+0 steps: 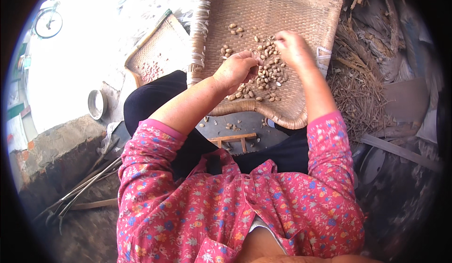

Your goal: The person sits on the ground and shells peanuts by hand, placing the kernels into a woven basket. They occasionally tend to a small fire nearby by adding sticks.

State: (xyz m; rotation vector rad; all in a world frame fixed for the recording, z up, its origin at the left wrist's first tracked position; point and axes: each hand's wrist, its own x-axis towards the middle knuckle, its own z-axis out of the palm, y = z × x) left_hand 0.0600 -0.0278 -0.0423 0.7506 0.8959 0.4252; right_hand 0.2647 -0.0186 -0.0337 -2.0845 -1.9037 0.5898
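A woven winnowing basket (243,12) with a bound rim lies before me, its near edge over my knees. Unshelled peanuts (273,73) are heaped in its near half, with a few smaller groups farther left. My left hand (237,68) is curled above the left of the heap, thumb and fingers drawn together; something small and pale shows at the fingertips, too unclear to name. Over the heap's far right edge is my right hand (293,49), fingers bent and blurred by motion. Whether it holds a peanut cannot be made out.
A second woven basket (173,37) at left holds reddish shelled kernels (152,71). A metal bowl (97,104) stands on a ledge (67,148). Dry sticks (363,93) are piled at right. A small wooden stool (233,138) and scattered shells are on the floor below.
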